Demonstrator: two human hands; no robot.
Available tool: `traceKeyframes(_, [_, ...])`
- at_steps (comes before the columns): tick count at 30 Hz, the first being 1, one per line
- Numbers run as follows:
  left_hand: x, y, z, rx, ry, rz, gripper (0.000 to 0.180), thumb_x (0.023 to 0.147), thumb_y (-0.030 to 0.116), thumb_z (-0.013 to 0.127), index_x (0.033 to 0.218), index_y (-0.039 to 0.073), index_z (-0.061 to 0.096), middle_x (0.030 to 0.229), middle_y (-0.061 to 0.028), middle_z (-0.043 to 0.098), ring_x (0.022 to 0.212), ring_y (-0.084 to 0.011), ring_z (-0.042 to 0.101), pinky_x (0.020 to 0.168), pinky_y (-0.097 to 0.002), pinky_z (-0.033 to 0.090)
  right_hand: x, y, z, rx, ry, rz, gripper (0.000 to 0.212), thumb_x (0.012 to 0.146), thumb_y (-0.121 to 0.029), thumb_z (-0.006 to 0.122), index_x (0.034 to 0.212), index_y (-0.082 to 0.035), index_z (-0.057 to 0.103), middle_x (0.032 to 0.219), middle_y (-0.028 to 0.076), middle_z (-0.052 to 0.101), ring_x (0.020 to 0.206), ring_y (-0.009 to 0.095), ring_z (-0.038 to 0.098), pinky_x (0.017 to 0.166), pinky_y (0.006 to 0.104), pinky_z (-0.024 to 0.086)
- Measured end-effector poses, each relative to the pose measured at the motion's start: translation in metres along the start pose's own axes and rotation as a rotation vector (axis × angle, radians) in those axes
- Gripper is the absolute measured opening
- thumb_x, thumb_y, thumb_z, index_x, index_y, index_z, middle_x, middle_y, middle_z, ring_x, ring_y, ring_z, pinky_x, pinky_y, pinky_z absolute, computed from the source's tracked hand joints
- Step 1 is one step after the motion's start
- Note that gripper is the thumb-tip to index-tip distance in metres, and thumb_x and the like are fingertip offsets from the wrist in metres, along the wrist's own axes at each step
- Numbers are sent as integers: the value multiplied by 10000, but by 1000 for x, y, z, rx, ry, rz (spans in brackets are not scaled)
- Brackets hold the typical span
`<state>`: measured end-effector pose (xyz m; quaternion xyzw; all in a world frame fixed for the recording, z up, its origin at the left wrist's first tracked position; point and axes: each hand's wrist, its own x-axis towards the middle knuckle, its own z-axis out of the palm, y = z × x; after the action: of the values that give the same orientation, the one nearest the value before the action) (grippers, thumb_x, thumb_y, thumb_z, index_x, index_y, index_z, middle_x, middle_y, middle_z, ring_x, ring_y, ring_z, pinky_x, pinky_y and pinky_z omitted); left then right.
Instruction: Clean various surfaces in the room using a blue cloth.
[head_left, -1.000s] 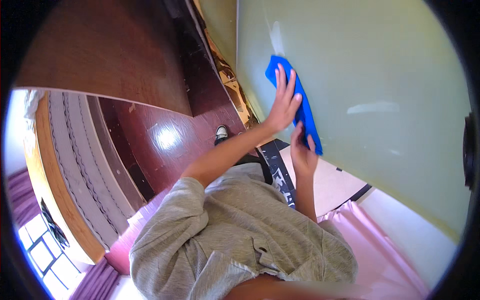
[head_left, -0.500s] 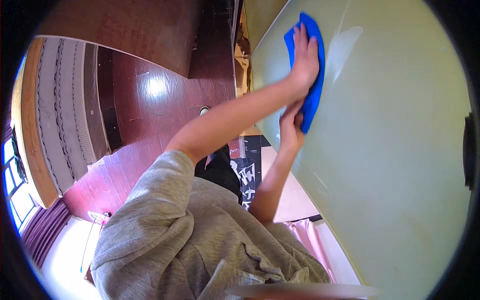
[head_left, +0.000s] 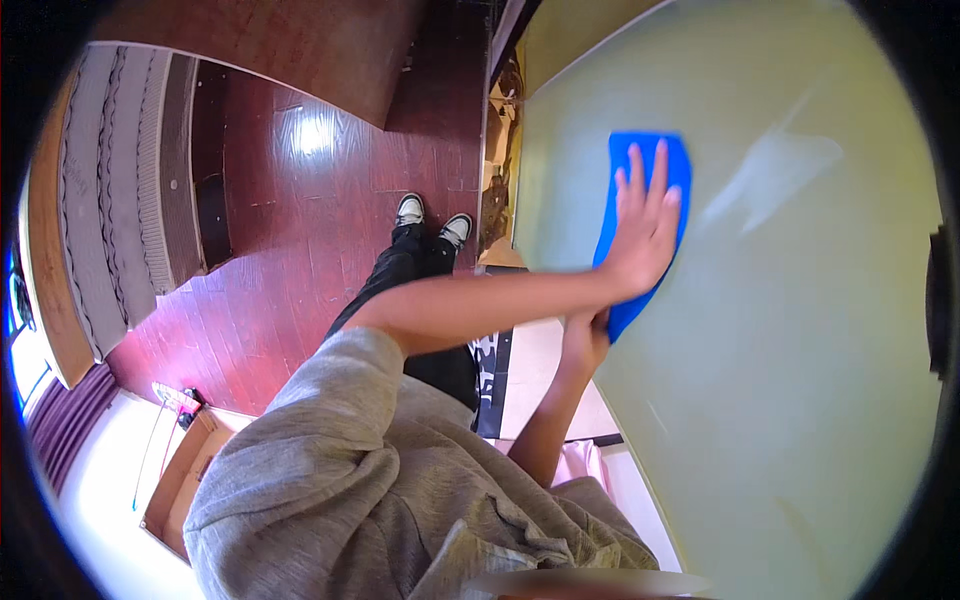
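A blue cloth lies against a broad, smooth pale green panel. My left hand presses the cloth flat to the panel, palm down with fingers stretched and spread. Just below the left wrist, my right hand has hold of the cloth's lower end; its fingers are partly hidden by the left wrist and the cloth. Beside the cloth, a whitish patch shows on the panel.
Dark red wood floor lies to the left, with my shoes on it. A brown panel juts in at the top. Further left is a bed-like piece with grey patterned fabric. An open brown box stands at lower left.
Both hands and the cloth have moved down in the picture, the cloth slightly right as well. My left fingers are more spread, and both shoes now show.
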<state>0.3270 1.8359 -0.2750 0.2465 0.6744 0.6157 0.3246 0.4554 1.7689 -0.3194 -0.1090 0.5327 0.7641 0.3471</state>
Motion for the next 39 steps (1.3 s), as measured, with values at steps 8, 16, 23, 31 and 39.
traceKeyframes(8, [205,-25,-30,111,353,411,562,980,376,329,1440,61,260,1492,-173,236,1357,-385,220,1122,-398,166,236,2,31,-380,-236,-170,348,891,-11,408,1215,77,501,1185,249,549,1095,343,552,958,462,476])
traceKeyframes(16, [60,-61,-4,-102,-62,0,618,998,338,287,1459,0,52,1523,-226,17,1405,-392,-28,1142,-421,78,56,-28,-3,22,-64,-165,268,876,6,415,1096,71,554,1023,160,606,955,223,603,921,441,512])
traceKeyframes(23, [-50,-68,-4,-17,-232,-30,680,968,319,356,1460,0,12,1490,-297,-106,1360,-512,-83,1104,-551,29,-33,-62,-28,-303,100,-409,347,912,-112,448,1209,56,513,1253,193,528,1173,270,496,1048,467,332])
traceKeyframes(31, [142,-98,-35,180,-4,242,644,979,333,299,1443,-43,58,1505,-259,44,1390,-437,-12,1133,-501,29,195,-49,-5,-380,-116,2,336,953,-120,392,1234,42,480,1232,169,520,1143,264,490,1028,443,346])
traceKeyframes(39, [124,-137,-30,2,-88,33,676,971,387,340,1468,32,52,1513,-254,4,1381,-466,31,1131,-475,97,190,-112,-37,-506,-162,-75,330,948,-114,398,1210,65,491,1257,177,510,1145,233,492,1030,412,361])
